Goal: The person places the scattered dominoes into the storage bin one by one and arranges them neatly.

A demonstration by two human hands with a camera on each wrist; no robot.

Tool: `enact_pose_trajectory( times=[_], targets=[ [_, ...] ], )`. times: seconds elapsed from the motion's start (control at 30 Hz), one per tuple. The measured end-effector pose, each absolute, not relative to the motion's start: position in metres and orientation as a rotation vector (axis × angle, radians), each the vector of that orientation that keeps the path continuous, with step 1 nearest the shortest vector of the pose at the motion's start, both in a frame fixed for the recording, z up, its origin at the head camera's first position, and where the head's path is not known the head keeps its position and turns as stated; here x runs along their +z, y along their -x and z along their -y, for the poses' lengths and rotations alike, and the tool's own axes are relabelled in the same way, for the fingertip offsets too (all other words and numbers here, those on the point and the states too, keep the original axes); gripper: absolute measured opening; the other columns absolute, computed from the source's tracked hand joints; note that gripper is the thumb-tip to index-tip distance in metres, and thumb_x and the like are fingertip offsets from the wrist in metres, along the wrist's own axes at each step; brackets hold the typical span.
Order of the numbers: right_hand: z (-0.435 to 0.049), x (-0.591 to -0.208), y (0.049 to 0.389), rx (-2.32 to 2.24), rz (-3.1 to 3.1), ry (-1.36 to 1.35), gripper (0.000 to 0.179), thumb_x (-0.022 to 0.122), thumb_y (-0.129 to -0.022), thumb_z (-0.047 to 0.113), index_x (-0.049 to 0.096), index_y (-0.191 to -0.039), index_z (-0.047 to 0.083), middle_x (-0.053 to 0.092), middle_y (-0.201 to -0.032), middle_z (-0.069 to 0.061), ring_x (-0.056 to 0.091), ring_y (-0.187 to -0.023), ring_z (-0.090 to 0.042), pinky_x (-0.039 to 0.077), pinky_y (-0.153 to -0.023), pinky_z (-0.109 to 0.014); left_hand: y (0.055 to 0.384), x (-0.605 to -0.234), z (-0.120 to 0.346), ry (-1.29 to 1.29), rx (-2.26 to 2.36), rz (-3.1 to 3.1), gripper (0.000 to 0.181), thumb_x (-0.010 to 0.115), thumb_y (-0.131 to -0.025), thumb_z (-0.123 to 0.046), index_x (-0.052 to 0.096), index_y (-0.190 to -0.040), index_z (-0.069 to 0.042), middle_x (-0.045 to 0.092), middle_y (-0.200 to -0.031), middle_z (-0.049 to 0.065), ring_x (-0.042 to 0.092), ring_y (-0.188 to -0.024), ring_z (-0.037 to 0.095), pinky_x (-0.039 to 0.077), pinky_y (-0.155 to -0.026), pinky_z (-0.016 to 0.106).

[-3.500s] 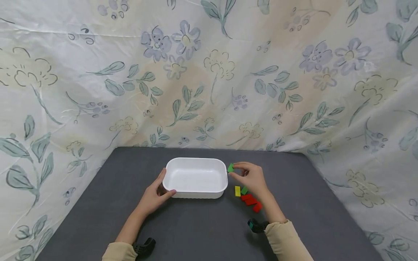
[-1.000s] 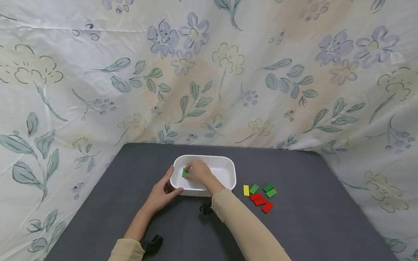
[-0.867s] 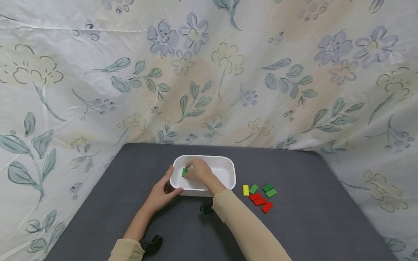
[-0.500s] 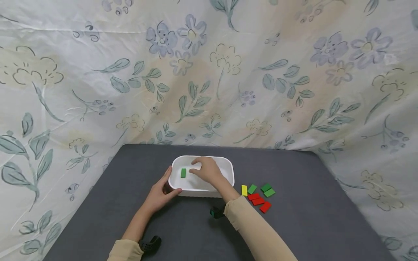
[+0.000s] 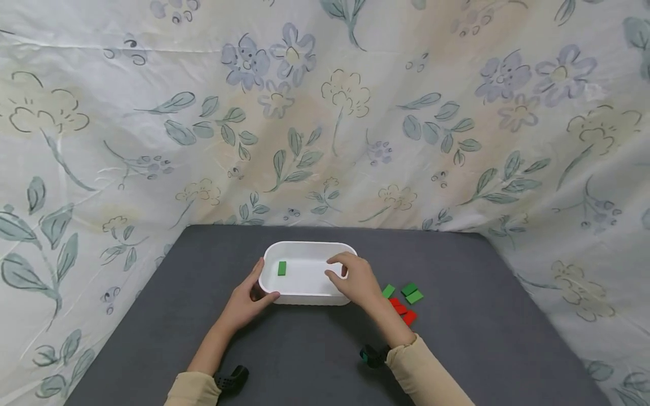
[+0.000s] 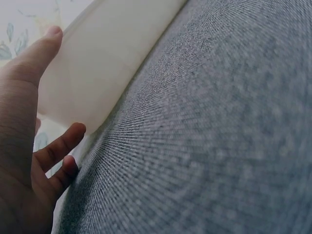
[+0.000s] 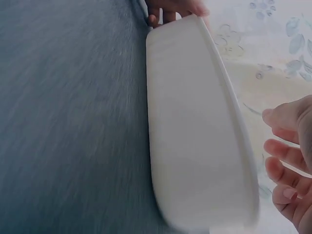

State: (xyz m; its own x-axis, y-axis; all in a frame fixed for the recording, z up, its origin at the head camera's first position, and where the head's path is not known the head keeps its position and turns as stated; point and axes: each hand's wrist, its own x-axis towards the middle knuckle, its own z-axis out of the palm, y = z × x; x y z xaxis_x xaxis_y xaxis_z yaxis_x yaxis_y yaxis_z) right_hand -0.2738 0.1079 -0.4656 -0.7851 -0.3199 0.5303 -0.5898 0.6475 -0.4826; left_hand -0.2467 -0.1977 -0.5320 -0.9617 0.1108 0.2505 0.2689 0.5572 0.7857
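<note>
A white rectangular plastic tub [image 5: 304,299] stands on the dark grey cloth. My left hand [image 5: 245,301] holds its left end, thumb at the front wall and fingers along the side; the left wrist view shows this hand [image 6: 29,122] against the tub wall [image 6: 97,58]. One small green block [image 5: 281,268] lies inside the tub near its left end. Above the tub's right end hovers my right hand [image 5: 358,280], thumb and fingers parted with nothing between them. In the right wrist view this hand [image 7: 292,156] is also bare, beside the tub's rim.
Right of the tub, partly behind my right hand and forearm, lie several loose blocks: green ones [image 5: 414,296] and red ones [image 5: 409,317]. A yellow block seen earlier there is now hidden. A floral curtain [image 5: 304,113] hangs behind the table [image 5: 304,361].
My right hand set the green block down inside the tub, let go of it and moved right towards the tub's right end. My left hand has stayed on the tub.
</note>
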Motion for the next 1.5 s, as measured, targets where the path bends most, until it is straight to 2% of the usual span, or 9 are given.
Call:
enact_pose_trajectory(
  times=[0.13, 0.43, 0.63, 0.73, 0.8, 0.93, 1.1, 1.33, 1.5],
  targets=[
    [-0.138, -0.472, 0.263, 0.913, 2.443, -0.652, 0.021, 0.086, -0.089, 0.010, 0.081, -0.109, 0.007, 0.076, -0.102, -0.007, 0.055, -0.068, -0.017, 0.041, -0.059, -0.027, 0.247, -0.533, 0.197, 0.323, -1.366, 2.622, 0.103, 0.085, -0.092, -0.041, 0.024, -0.169, -0.009, 0.026, -0.174, 0.010, 0.055, -0.092, 0.020, 0.047, -0.074, 0.026],
    [-0.205, -0.492, 0.247, 0.850, 2.524, -0.403, 0.023, 0.087, -0.089, 0.013, 0.081, -0.111, 0.008, 0.075, -0.111, -0.008, 0.054, -0.067, -0.018, 0.041, -0.055, -0.027, 0.248, -0.534, 0.198, 0.317, -1.348, 2.632, 0.104, 0.084, -0.092, -0.043, 0.025, -0.169, -0.009, 0.027, -0.174, 0.011, 0.055, -0.094, 0.020, 0.047, -0.076, 0.027],
    [-0.241, -0.505, 0.235, 0.857, 2.580, -0.200, 0.024, 0.085, -0.090, 0.013, 0.080, -0.112, 0.005, 0.074, -0.111, -0.013, 0.056, -0.073, -0.021, 0.043, -0.062, -0.030, 0.248, -0.534, 0.198, 0.324, -1.349, 2.635, 0.104, 0.084, -0.092, -0.043, 0.023, -0.170, -0.008, 0.029, -0.174, 0.012, 0.054, -0.090, 0.018, 0.047, -0.075, 0.027],
    [-0.253, -0.510, 0.230, 0.833, 2.627, -0.117, 0.026, 0.084, -0.091, 0.015, 0.079, -0.113, 0.003, 0.073, -0.116, -0.017, 0.060, -0.080, -0.026, 0.048, -0.069, -0.039, 0.247, -0.534, 0.197, 0.319, -1.354, 2.639, 0.105, 0.084, -0.092, -0.043, 0.023, -0.170, -0.009, 0.027, -0.174, 0.011, 0.054, -0.092, 0.018, 0.047, -0.076, 0.026],
    [-0.260, -0.511, 0.228, 0.810, 2.656, -0.070, 0.030, 0.084, -0.091, 0.018, 0.078, -0.115, 0.001, 0.071, -0.122, -0.022, 0.064, -0.090, -0.036, 0.052, -0.080, -0.050, 0.248, -0.534, 0.198, 0.317, -1.355, 2.630, 0.104, 0.084, -0.092, -0.043, 0.023, -0.170, -0.009, 0.028, -0.174, 0.011, 0.054, -0.091, 0.018, 0.047, -0.075, 0.026],
    [-0.268, -0.514, 0.228, 0.768, 2.702, -0.008, 0.038, 0.083, -0.091, 0.022, 0.076, -0.119, -0.002, 0.066, -0.133, -0.029, 0.062, -0.117, -0.050, 0.048, -0.097, -0.066, 0.249, -0.534, 0.198, 0.321, -1.350, 2.614, 0.103, 0.084, -0.092, -0.043, 0.025, -0.169, -0.008, 0.029, -0.174, 0.011, 0.053, -0.089, 0.019, 0.046, -0.073, 0.027],
    [-0.271, -0.522, 0.227, 0.761, 2.752, 0.029, 0.040, 0.085, -0.091, 0.023, 0.074, -0.119, -0.003, 0.063, -0.134, -0.032, 0.063, -0.113, -0.049, 0.051, -0.093, -0.063, 0.249, -0.534, 0.198, 0.319, -1.352, 2.629, 0.104, 0.084, -0.092, -0.042, 0.023, -0.170, -0.009, 0.033, -0.172, 0.013, 0.053, -0.089, 0.018, 0.046, -0.072, 0.026],
    [-0.274, -0.528, 0.230, 0.772, 2.740, 0.042, 0.034, 0.085, -0.090, 0.021, 0.074, -0.112, -0.002, 0.063, -0.131, -0.033, 0.063, -0.113, -0.051, 0.050, -0.093, -0.065, 0.250, -0.532, 0.200, 0.309, -1.337, 2.628, 0.103, 0.084, -0.092, -0.040, 0.024, -0.170, -0.009, 0.038, -0.169, 0.014, 0.052, -0.088, 0.018, 0.045, -0.070, 0.026],
    [-0.275, -0.530, 0.230, 0.770, 2.721, 0.034, 0.030, 0.085, -0.088, 0.019, 0.075, -0.107, -0.002, 0.069, -0.120, -0.029, 0.066, -0.090, -0.039, 0.054, -0.080, -0.055, 0.250, -0.531, 0.199, 0.317, -1.333, 2.638, 0.103, 0.084, -0.092, -0.041, 0.024, -0.169, -0.008, 0.034, -0.171, 0.013, 0.052, -0.088, 0.018, 0.045, -0.069, 0.025]
  ],
)
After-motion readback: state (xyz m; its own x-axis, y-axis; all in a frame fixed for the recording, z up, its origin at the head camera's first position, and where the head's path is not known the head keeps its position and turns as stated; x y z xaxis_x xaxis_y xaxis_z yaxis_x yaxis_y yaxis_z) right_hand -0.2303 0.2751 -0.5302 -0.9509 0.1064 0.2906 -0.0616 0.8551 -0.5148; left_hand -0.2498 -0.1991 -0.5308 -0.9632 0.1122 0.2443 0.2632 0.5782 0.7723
